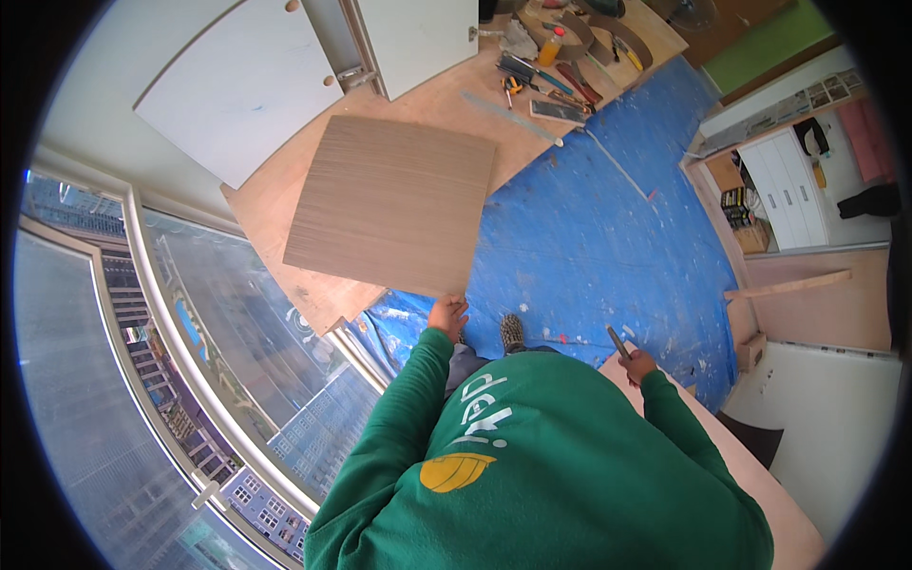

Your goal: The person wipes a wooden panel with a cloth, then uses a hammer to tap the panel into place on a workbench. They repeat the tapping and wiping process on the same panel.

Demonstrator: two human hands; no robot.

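A brown wood-grain panel (391, 204) lies flat on the plywood worktop (261, 214), its near right corner sticking out past the worktop's edge. At that corner is my left hand (446, 315), its fingers closed on the panel's edge. Low on the right, my right hand (640, 369) is wrapped round a slim dark stick-like tool (617, 340); its exact kind is too small to tell. The tool points up and away from me, apart from the panel, beside a pale pink board (708, 418).
White cabinet doors (242, 85) stand at the worktop's far left. Hand tools, a tape measure (512, 85), an orange bottle (551, 46) and a long metal strip (513, 118) lie at its far end. Blue sheeting (589, 237) covers the floor. Windows (256, 285) line the left.
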